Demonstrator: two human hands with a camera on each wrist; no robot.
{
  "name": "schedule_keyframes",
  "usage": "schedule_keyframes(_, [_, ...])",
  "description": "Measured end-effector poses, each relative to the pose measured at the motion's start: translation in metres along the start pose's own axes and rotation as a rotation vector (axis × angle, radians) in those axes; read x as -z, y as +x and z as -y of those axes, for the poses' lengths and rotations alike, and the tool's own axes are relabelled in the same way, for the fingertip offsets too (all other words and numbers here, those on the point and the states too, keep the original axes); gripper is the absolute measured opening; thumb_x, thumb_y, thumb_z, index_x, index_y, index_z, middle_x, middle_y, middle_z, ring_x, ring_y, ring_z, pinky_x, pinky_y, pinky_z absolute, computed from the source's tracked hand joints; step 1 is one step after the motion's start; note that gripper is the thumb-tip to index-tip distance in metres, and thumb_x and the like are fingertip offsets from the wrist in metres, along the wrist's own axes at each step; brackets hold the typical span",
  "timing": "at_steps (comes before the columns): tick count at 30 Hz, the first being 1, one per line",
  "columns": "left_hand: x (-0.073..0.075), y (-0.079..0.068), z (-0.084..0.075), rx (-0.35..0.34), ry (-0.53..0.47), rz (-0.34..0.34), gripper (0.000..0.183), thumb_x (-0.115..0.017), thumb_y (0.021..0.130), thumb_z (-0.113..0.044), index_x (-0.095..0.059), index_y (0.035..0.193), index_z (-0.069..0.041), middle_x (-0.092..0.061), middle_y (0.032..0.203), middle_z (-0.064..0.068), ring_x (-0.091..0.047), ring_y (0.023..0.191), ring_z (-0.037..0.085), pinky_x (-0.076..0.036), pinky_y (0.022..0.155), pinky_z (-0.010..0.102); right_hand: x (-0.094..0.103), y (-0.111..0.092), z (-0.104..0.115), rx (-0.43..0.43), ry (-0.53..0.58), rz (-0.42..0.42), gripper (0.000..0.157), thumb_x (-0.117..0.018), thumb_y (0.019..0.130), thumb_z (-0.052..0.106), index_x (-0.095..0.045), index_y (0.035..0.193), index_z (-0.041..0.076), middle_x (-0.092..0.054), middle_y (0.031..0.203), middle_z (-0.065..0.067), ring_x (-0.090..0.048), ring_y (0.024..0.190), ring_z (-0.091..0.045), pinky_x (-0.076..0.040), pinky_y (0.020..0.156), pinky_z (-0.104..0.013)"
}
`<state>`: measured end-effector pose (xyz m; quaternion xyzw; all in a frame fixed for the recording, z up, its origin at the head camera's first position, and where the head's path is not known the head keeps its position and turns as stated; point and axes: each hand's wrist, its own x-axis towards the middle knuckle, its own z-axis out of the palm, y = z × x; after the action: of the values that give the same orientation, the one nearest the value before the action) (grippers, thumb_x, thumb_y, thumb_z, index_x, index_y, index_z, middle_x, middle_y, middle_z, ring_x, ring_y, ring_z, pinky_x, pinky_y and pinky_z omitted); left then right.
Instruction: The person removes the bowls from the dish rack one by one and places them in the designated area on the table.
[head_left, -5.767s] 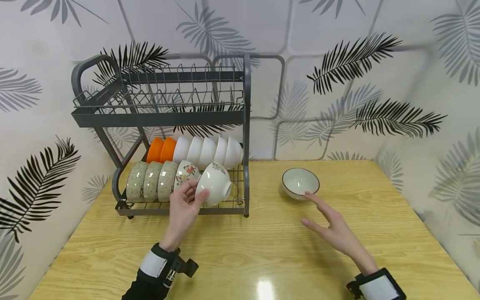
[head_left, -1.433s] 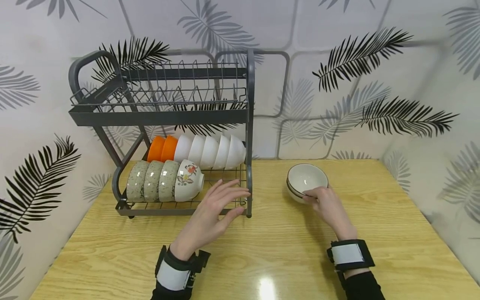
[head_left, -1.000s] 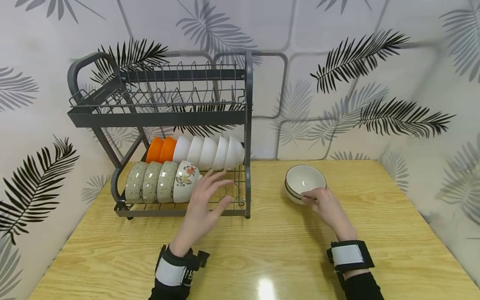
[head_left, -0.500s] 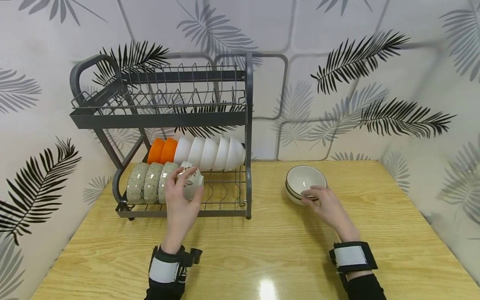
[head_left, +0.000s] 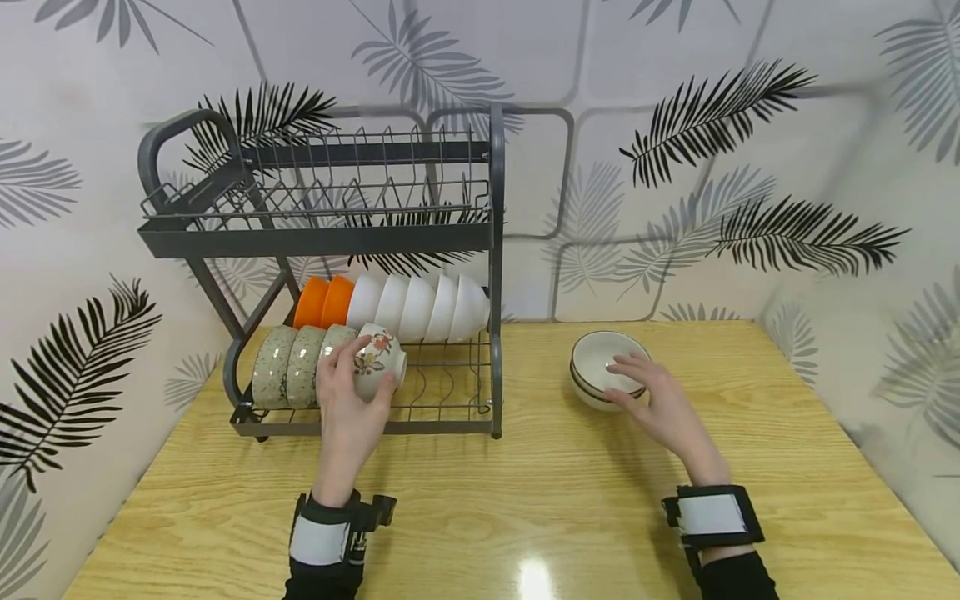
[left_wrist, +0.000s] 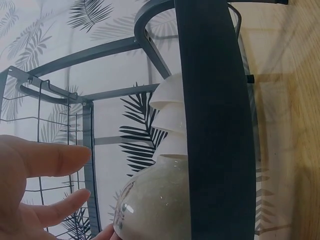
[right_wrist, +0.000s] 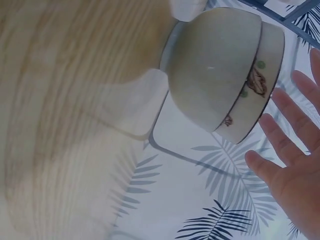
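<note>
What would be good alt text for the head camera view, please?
A person's left hand holds a flowered bowl beside speckled bowls in a dark dish rack. The right hand, spread, is at the near rim of two stacked bowls on a wooden table.

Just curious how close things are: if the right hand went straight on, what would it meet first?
Probably the upper stacked bowl, near its rim; whether the right hand touches it is unclear.

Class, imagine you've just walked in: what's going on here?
A person's left hand is around the flowered bowl on the dish rack, beside three speckled bowls; whether it grips firmly is unclear. The right hand is open at two stacked bowls on the table.
</note>
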<state>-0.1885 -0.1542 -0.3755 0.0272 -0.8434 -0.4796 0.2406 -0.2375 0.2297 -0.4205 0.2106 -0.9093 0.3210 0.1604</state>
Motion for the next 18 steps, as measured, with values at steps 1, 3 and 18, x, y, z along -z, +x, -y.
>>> schedule_keyframes(1, [0.0,0.0,-0.0002,0.003,0.006,0.005,0.051,-0.066,0.093,-0.009,-0.052,0.142,-0.007,-0.035,0.15,0.028,-0.035,0.136,0.046,-0.039,0.101,0.065,0.001,-0.0001,0.001,0.0,0.01,-0.002,0.035,-0.072,0.092,0.009,-0.067,0.122,-0.006,-0.059,0.136,-0.031,-0.044,0.137,-0.054,-0.034,0.114,-0.067])
schedule_keyframes(3, [0.0,-0.0003,-0.0008,0.011,0.018,0.015,0.053,-0.065,0.093,-0.009,-0.05,0.143,-0.006,-0.037,0.15,0.027,-0.036,0.135,0.046,-0.04,0.101,0.065,0.0027,-0.0004,0.0028,-0.003,0.019,-0.009,0.035,-0.072,0.092,0.009,-0.067,0.123,-0.006,-0.058,0.138,-0.03,-0.043,0.138,-0.053,-0.034,0.114,-0.067])
schedule_keyframes(18, [0.0016,0.0006,0.0016,0.002,0.111,0.003,0.06,-0.066,0.094,-0.007,-0.041,0.148,0.0,-0.045,0.147,0.029,-0.048,0.13,0.049,-0.043,0.102,0.066,0.0042,0.0005,0.0099,-0.018,0.003,-0.024,0.035,-0.072,0.092,0.01,-0.067,0.124,-0.002,-0.058,0.14,-0.028,-0.043,0.139,-0.051,-0.035,0.112,-0.068])
